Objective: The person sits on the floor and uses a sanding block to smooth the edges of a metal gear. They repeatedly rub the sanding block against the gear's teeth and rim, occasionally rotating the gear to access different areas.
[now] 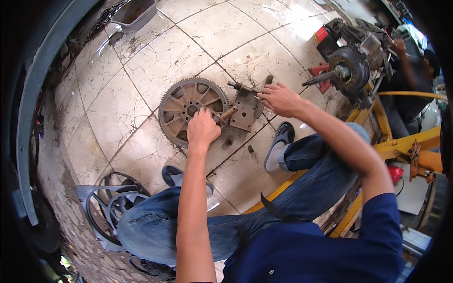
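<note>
A round flywheel [175, 104] with a toothed rim and rusty brown face lies flat on the tiled floor. My left hand [204, 128] is over it near the hub, fingers curled down and closed; what they hold, if anything, is hidden. Beside its thumb a brownish cylindrical piece [229, 113] sticks out over the flywheel's right edge. A grey metal plate with holes [243, 113] lies just right of the flywheel. My right hand [283, 100] hovers by the plate's right side, its fingers stretched out, close to a dark narrow bar [260, 104].
Two small dark pieces, one a short cylinder [250, 149], lie near my feet. A grey tub [135, 16] stands far left, a fan shroud [111, 207] near left. At right are a greasy drum-and-shaft assembly [347, 70], a yellow frame [406, 144] and another person [408, 75].
</note>
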The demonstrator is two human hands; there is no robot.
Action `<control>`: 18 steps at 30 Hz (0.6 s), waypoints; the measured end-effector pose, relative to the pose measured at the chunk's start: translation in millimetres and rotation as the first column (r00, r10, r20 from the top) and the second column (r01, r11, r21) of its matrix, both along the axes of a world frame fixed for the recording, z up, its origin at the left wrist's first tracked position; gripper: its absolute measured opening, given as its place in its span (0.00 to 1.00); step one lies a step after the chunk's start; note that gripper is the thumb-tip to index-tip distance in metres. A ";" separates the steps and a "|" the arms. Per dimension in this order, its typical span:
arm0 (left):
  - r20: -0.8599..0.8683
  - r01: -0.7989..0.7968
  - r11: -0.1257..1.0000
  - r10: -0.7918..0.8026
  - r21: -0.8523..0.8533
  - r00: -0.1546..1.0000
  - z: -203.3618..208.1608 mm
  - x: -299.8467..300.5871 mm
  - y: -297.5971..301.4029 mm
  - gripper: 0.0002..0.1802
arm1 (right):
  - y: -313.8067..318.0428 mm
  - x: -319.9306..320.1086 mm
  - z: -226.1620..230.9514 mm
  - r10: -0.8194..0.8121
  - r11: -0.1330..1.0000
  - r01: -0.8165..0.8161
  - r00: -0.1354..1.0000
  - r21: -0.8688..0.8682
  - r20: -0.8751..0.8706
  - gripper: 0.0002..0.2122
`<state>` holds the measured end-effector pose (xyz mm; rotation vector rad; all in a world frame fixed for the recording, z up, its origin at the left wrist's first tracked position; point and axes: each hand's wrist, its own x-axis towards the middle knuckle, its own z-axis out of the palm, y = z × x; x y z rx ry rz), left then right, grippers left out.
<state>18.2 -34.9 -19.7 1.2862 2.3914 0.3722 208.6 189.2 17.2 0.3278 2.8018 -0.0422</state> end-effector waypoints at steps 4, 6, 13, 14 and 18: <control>0.040 0.018 1.000 -0.018 -0.016 0.999 4.0 -12.2 -2.7 0.38 | -14.1 -3.5 68.4 -0.025 0.955 0.109 0.956 -0.275 0.292 0.18; 0.061 0.080 0.997 -0.078 -0.022 0.995 4.7 -14.0 -3.7 0.40 | -10.8 -1.8 81.8 -0.061 0.928 0.144 0.968 -0.343 0.243 0.18; 0.058 0.080 0.981 -0.071 -0.174 0.996 11.9 -28.1 5.6 0.32 | 8.1 -19.4 101.6 -0.166 0.882 0.197 0.980 -0.427 0.110 0.18; 0.054 0.084 0.983 -0.076 -0.165 0.996 13.0 -27.9 5.0 0.30 | 6.2 -19.0 106.9 -0.143 0.889 0.163 0.987 -0.428 0.079 0.18; 0.040 0.027 0.979 -0.019 -0.202 0.999 20.6 -21.6 6.7 0.27 | 8.9 -23.5 120.2 -0.075 0.906 0.116 0.990 -0.407 0.116 0.18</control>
